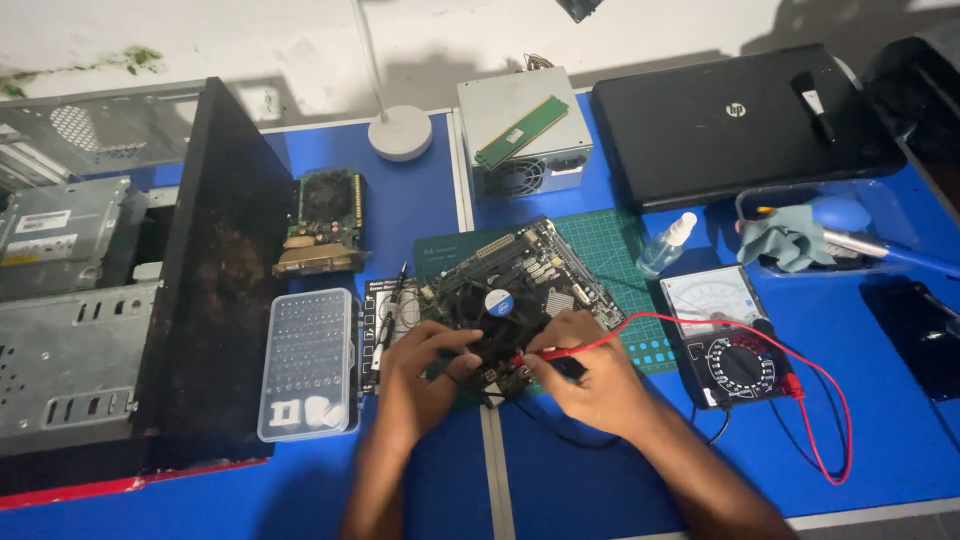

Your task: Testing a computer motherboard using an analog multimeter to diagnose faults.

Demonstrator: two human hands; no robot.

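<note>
I see both hands low over the circuit board (520, 285), which lies on the green cutting mat (610, 250) near the middle of the blue counter (420, 210). My right hand (585, 370) pinches the red probe (555, 352) between its fingers, the tip pointing left onto the near edge of the board; its red wire (800, 400) arcs right and loops back to the meter (725, 335), which sits just right of the mat. My left hand (420, 365) is curled around something dark at the board's near left corner (probably the black probe, but the blur keeps me from telling), so I cannot say what those fingers hold. Just left of that hand lies a clear plastic case of screwdriver bits (310, 362), and beyond it a graphics card (325, 222). The open computer case (110, 290) fills the far left. At the far side stand a grey power supply (525, 135) with a green memory stick (522, 131) on top, and a closed black laptop (740, 120). A small spray bottle (667, 243) stands between the mat and the laptop.
</note>
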